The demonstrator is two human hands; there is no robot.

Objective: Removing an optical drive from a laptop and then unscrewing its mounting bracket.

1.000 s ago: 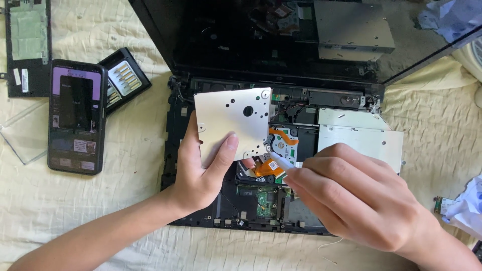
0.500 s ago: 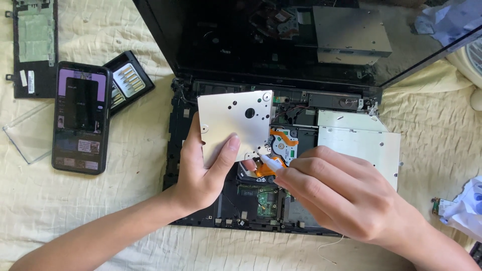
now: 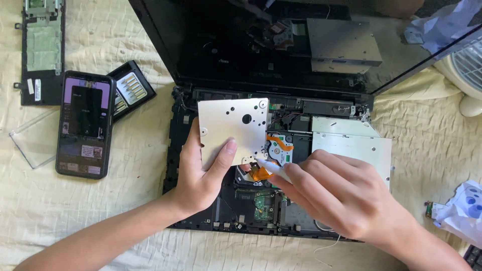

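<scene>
The left hand [image 3: 201,173] gripped a square metal plate [image 3: 232,128] by its lower left corner, thumb pressed on the plate's face and fingers behind it, so the hand was clamped on the plate. The plate, drilled with small holes and one larger round one, was held over the opened laptop base [image 3: 175,150], whose cover was off and whose boards and cables lay bare.

The right hand [image 3: 341,195] came in from the lower right with its fingers bunched together on a thin white tool [image 3: 268,168]. The tip of that tool met the lower right corner of the plate, just beside an orange ribbon cable [image 3: 261,174] that curled under the plate. Behind the plate's right edge showed the works of a drive [image 3: 278,148], with a round hub and another orange strip.

Right of the hands, a silver drive cover [image 3: 351,140] sat in the base, touching its right edge. The dark screen [image 3: 226,45] stood open beyond the base and mirrored the parts below.

Everything rested on a pale quilted bed cover [image 3: 100,216]. To the left lay a phone [image 3: 85,124] with its screen lit, partly on a clear plastic lid [image 3: 32,145], and just beside it a black case of screwdriver bits [image 3: 128,90]. A black panel [image 3: 42,50] lay at the top left. Crumpled paper [image 3: 467,211] sat at the right edge, near a white fan [image 3: 464,75] above it.
</scene>
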